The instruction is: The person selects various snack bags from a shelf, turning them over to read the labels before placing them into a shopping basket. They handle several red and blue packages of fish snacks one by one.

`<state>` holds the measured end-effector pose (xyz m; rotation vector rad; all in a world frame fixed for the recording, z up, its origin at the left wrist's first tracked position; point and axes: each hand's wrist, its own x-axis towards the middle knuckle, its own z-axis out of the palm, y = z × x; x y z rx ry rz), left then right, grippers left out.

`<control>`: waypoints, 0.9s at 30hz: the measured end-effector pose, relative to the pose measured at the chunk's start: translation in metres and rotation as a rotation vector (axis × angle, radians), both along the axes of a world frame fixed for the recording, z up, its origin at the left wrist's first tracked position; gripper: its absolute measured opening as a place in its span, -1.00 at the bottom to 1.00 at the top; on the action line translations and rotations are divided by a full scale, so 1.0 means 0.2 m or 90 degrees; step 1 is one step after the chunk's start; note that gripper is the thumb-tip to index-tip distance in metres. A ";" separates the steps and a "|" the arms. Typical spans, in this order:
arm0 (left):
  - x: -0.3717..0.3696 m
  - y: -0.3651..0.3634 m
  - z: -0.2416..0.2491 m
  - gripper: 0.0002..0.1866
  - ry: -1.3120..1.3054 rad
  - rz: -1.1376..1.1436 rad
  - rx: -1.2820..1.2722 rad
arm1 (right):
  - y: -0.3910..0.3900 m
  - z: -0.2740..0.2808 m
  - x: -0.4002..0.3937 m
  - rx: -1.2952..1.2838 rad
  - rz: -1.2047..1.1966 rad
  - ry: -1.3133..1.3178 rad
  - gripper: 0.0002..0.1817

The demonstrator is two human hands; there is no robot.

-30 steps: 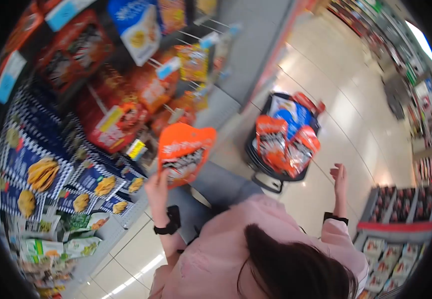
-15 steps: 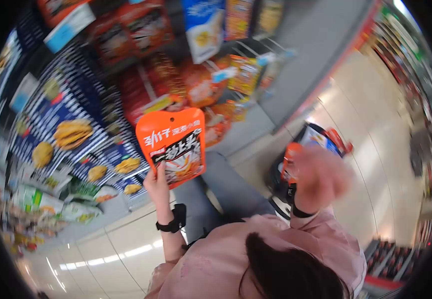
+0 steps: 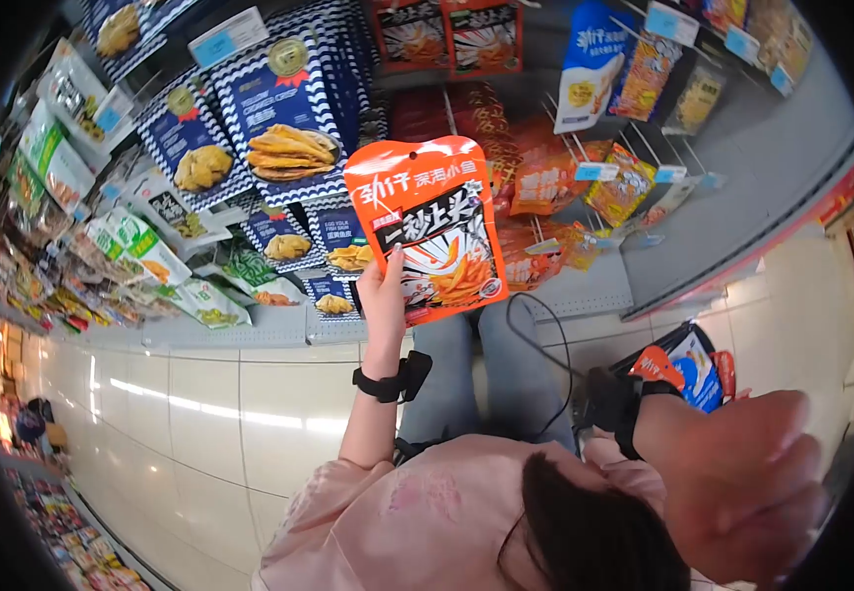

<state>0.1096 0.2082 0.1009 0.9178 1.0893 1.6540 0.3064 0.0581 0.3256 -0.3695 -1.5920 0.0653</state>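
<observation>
Shop aisle, lt-coloured tile flr (image 3: 181, 473) w/ dk joint lines; long white light streak (image 3: 183, 402) reflected on it, L side. Grey shelf unit (image 3: 220, 335) across far side, stocked L to R, w/ blue/wht price tags (image 3: 228, 37); bare grey panel (image 3: 791, 167) far R. 2nd stocked rack (image 3: 67, 537) near L. Warm orange glow (image 3: 1, 424) at L edge.

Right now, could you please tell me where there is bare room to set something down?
The widest bare patch is the tiled floor, between the shelf's bottom edge and the left forearm. A narrower one is the grey ledge below the hanging orange packets. It is crowded among the blue bags, behind the orange pouch in the left hand, and in the basket.
</observation>
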 end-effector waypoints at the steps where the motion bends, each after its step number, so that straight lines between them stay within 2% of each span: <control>1: 0.02 0.00 0.00 -0.82 -0.016 -0.001 0.005 | 0.02 -0.07 0.00 0.065 0.049 0.117 -0.82; 2: 0.03 0.00 0.01 -0.82 -0.031 0.009 0.017 | 0.04 -0.13 0.03 0.025 0.037 0.106 -0.92; 3: 0.03 -0.02 0.01 -0.82 0.022 0.017 -0.006 | 0.07 -0.20 0.07 -0.005 0.021 0.094 -0.88; 4: 0.04 -0.02 0.02 -0.82 0.073 0.024 -0.020 | 0.13 -0.26 0.05 -0.026 -0.126 0.011 -0.75; 5: 0.04 -0.02 0.03 -0.82 0.064 0.023 -0.021 | 0.23 -0.40 0.06 -0.135 -0.064 0.088 -0.61; 6: 0.06 -0.04 0.04 -0.83 0.056 0.024 -0.022 | 0.32 -0.52 0.03 -0.310 -0.069 0.153 -0.51; 7: 0.07 -0.04 0.06 -0.83 0.041 0.009 -0.011 | 0.44 -0.65 0.04 -0.443 -0.094 0.063 -0.41; 8: 0.07 -0.07 0.09 -0.83 0.033 -0.008 -0.009 | 0.51 -0.79 0.02 -0.514 -0.136 -0.001 -0.40; 10: 0.08 -0.09 0.12 -0.82 -0.005 -0.026 -0.001 | 0.57 -1.02 0.01 -0.601 0.023 -0.033 -0.42; 12: 0.09 -0.10 0.13 -0.82 -0.024 -0.024 0.028 | 0.56 -1.10 -0.01 -0.834 0.258 0.136 -0.53; 14: 0.09 -0.12 0.15 -0.81 0.056 -0.010 0.023 | 0.57 -1.13 -0.05 -0.815 0.238 0.159 -0.60; 16: 0.07 -0.10 0.10 -0.79 0.038 -0.015 0.010 | 0.61 -1.16 -0.07 -0.801 0.211 0.177 -0.67; 18: 0.01 -0.09 0.04 -0.75 0.137 -0.052 -0.014 | 0.65 -1.19 -0.08 -0.645 0.102 0.173 -0.76; 19: -0.02 -0.09 0.04 -0.71 0.197 -0.054 -0.056 | 0.68 -1.15 -0.08 -0.649 0.102 0.166 -0.76; 21: -0.06 -0.09 0.02 -0.70 0.177 -0.053 -0.037 | 0.76 -1.01 -0.09 -0.701 0.111 0.222 -0.77; 23: -0.10 -0.08 -0.03 -0.72 0.189 -0.047 -0.002 | 0.88 -0.88 -0.10 -0.678 0.019 0.122 -0.74; 24: -0.10 -0.09 -0.03 -0.72 0.182 -0.044 -0.007 | 0.94 -0.86 -0.12 -0.610 0.005 0.102 -0.73; 26: -0.12 -0.09 0.00 -0.76 0.368 0.035 0.080 | 1.02 -0.78 -0.17 -0.589 0.009 0.090 -0.74; 27: -0.14 -0.10 0.03 -0.78 0.332 0.026 0.076 | 1.04 -0.73 -0.20 -0.569 0.037 0.097 -0.75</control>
